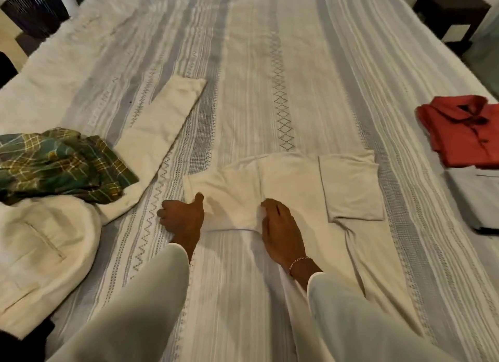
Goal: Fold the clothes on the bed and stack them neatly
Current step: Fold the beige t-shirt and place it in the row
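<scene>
At the far left a crumpled green plaid garment (59,162) lay on top of cream trousers (46,243), one leg of which stretched up the striped bedspread (270,51); both waited unfolded. In the middle lay the piece in hand, a cream shirt (291,183), partly folded, its right sleeve already turned in over the body and its tail running down toward the person. The left hand (183,218) pinched the shirt's left edge, thumb on top and fingers curled below. The right hand (278,226) rested near the middle with cloth bunched under its fingertips; whether it gripped or only pressed, I could not tell. To do the fold well, I judged the left edge should come across to mirror the right sleeve, edges kept parallel, then be smoothed flat. At the far right a folded red shirt (461,129) sat on a folded grey garment (478,199), the likely stack.
</scene>
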